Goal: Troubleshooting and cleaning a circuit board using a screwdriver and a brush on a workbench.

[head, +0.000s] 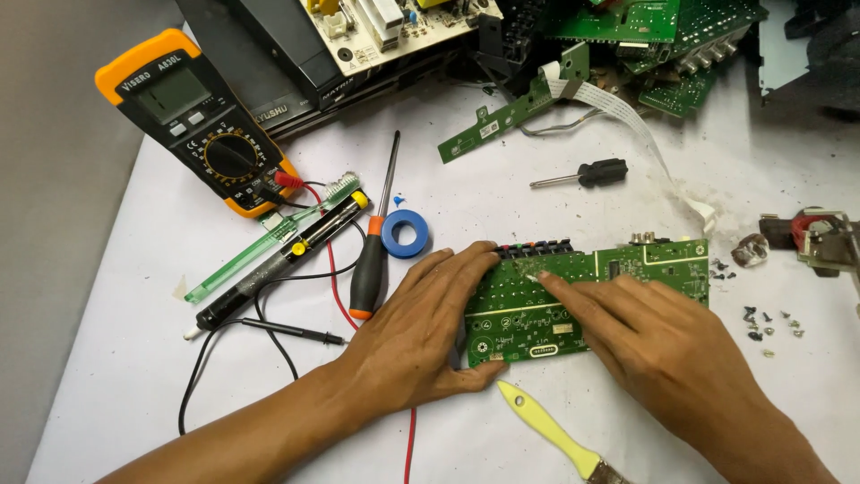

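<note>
Green circuit board (627, 269) – yellow brush handle (546, 428) – blue tape roll (405, 233) – orange-edged multimeter (193, 116).

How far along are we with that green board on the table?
Done: the green circuit board lies free on the white sheet, loose screws beside it. In hand: left hand steadies its edge, right hand presses a fingertip on it. Left: multimeter probes, screwdriver and brush lie unused.
</note>
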